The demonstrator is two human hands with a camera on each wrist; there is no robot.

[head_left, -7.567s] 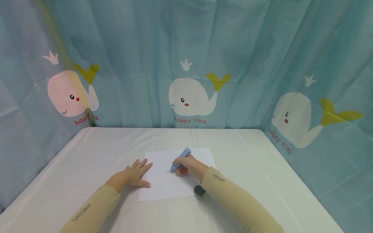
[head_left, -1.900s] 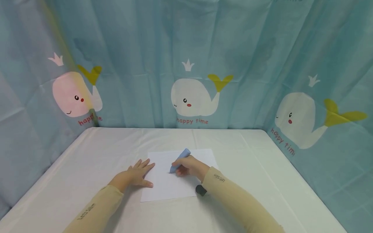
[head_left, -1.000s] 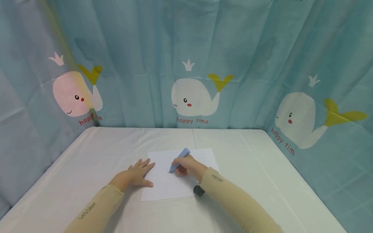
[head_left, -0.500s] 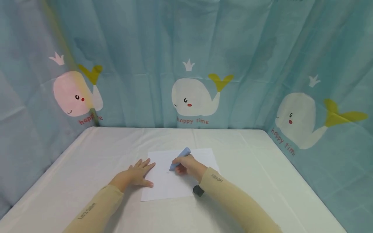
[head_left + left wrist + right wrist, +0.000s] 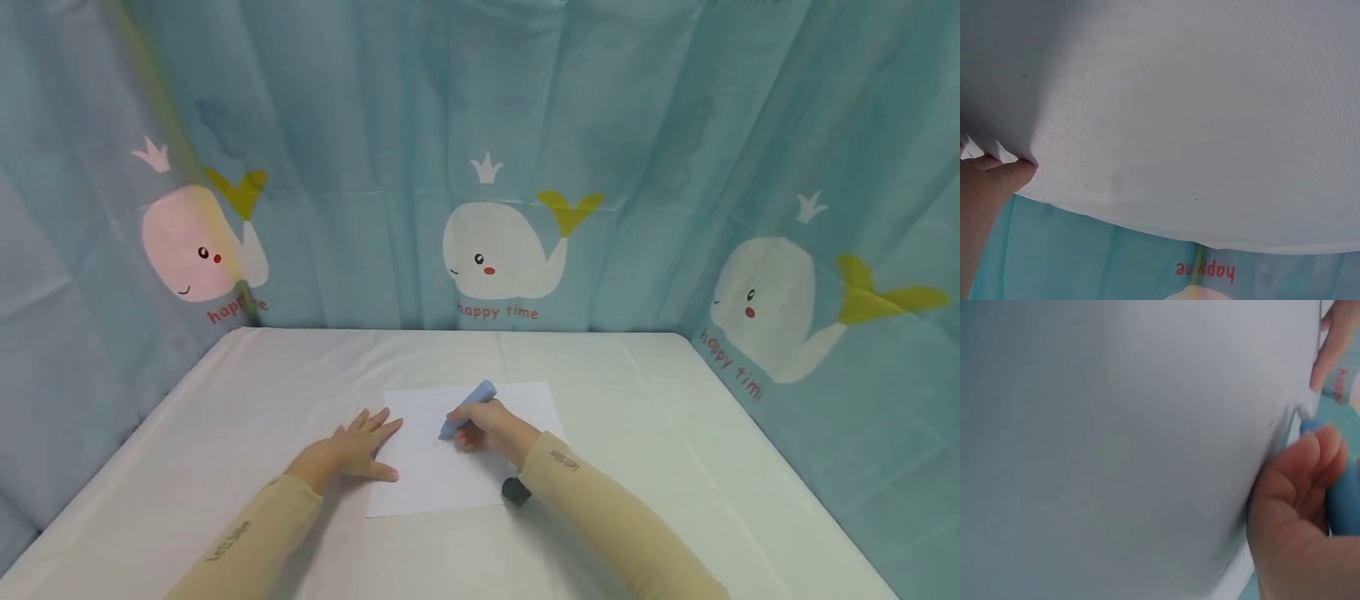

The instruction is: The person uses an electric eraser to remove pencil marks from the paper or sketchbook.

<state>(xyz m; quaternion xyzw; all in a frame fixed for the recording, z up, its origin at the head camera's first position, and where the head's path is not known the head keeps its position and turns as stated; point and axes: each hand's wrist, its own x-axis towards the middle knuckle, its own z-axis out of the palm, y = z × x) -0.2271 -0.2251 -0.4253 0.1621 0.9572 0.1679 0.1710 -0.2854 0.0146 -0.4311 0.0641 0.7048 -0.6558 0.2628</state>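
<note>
Right hand (image 5: 487, 427): fingers curled round a chunky light-blue marker (image 5: 467, 408), tip down on or just above a white sheet of paper (image 5: 450, 479) near its middle, barrel slanting up and away to the right. Right wrist view shows the curled fingers (image 5: 1300, 481) against the blue barrel, blurred.

Left hand (image 5: 351, 450): flat, fingers straight and spread, palm down. Fingertips lie over the sheet's left edge; the heel rests on the white cloth-covered table (image 5: 225, 417). Left wrist view shows only a thumb (image 5: 997, 178) pressed on the cloth.

Small black cap-like object (image 5: 514, 491) at the sheet's near right corner, touching the beige right sleeve (image 5: 600, 517); what it is, cannot tell.

The sheet lies slightly askew, near the table's middle and closer to the near edge. Open cloth on all sides: wide bare strips left and right, a deep band beyond the far edge of the sheet.

Table's far and side edges meet a teal curtain printed with white whales (image 5: 502, 250) and "happy time", hanging close on three sides.
</note>
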